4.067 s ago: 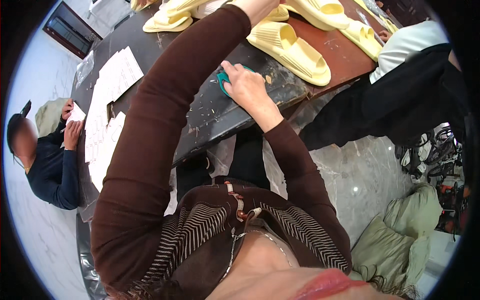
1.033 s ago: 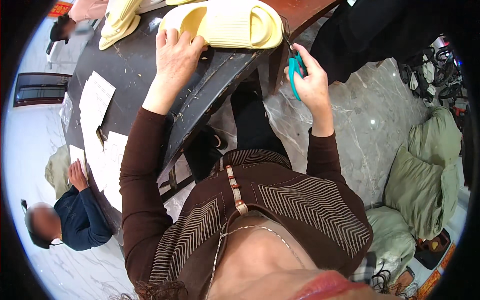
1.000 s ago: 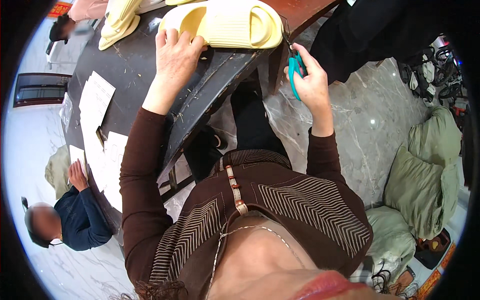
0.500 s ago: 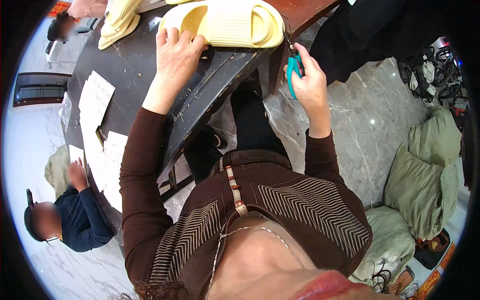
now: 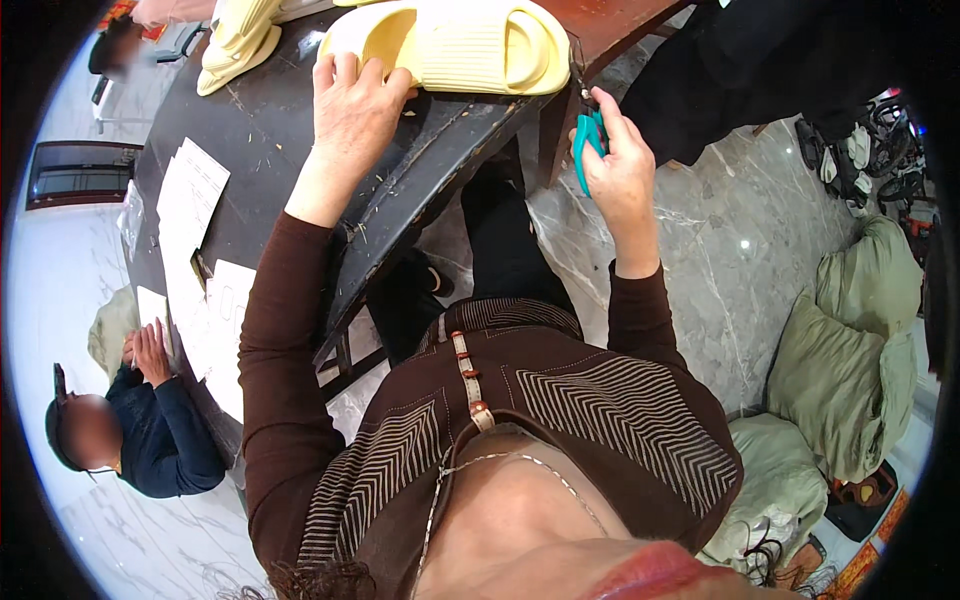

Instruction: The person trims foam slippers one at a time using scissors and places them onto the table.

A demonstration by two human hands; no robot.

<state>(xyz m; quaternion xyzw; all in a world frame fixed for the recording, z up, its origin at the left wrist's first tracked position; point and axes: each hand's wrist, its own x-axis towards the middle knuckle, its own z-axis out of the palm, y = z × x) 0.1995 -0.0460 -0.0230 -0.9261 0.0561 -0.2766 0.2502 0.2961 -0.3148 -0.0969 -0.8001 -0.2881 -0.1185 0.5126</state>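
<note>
Head view: I look down over my own chest at the work, largest thing first.
Counter (image 5: pixel 270 130): dark, scuffed top with a raised curved edge; it carries the slippers and the paper sheets (image 5: pixel 190 200) off to my left.
Co-worker: a person in a dark blue top sits low at my left beside the counter; their hands are not mine.
Bags (image 5: pixel 860 340): pale green sacks slumped on the marble floor at my right, well apart from the work.
Slipper (image 5: pixel 460 45): pale yellow slide with a ribbed strap, lying sole-down at the counter's near edge, between my two hands. I judge it light, thick, soft and springy foam, not fragile, likely to slide on the smooth top; best held flat by heel or toe end, or pinched at the sole's rim.
Other slippers (image 5: pixel 235 40): same yellow, stacked farther back on my left.
Left hand (image 5: pixel 350 110): spread palm-down, fingers apart, fingertips touching the slipper's heel end.
Right hand (image 5: pixel 620 170): closed around the teal snips, raised just beside the slipper's toe end.
Snips (image 5: pixel 585 140): small, teal handles, short metal tip pointing up toward the sole edge.
</note>
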